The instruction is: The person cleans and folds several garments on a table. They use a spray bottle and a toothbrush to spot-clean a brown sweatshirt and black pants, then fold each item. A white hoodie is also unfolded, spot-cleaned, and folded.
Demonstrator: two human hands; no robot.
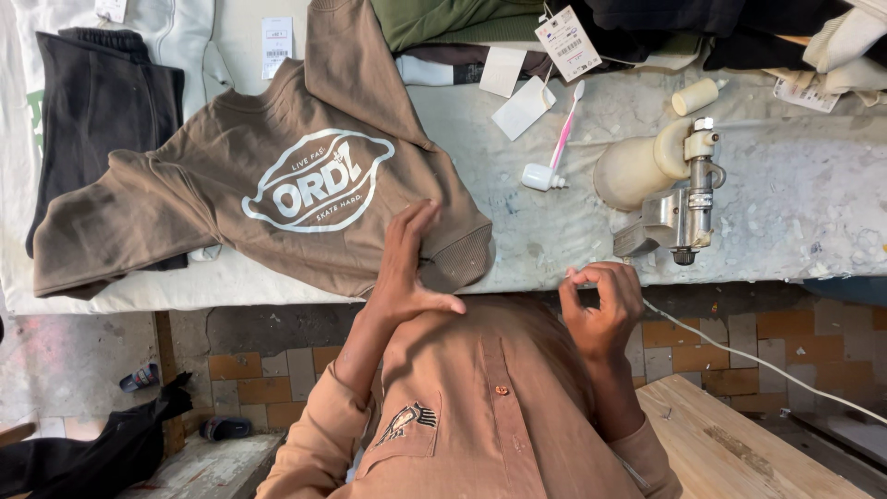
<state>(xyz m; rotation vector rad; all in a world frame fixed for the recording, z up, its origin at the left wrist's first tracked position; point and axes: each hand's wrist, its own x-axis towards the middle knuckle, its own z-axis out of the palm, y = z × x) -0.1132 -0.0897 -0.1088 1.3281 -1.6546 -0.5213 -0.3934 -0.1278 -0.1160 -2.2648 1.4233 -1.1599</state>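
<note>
A brown sweatshirt [277, 194] with a white oval print lies spread on the pale padded table [795, 203]. My left hand [407, 268] rests flat on its ribbed hem near the table's front edge, with the fingers spread and the thumb out. My right hand [602, 305] hovers at the table edge with thumb and fingertips pinched together on a thin white thread [758, 360]. That thread runs off toward the lower right.
A metal spray tool with a cream handle [679, 199] lies right of my hands. A pink toothbrush [565, 129], a small white bottle [536, 176] and paper tags [568, 42] sit behind. A black garment [102, 102] lies far left, and a wooden bench [739, 444] stands below right.
</note>
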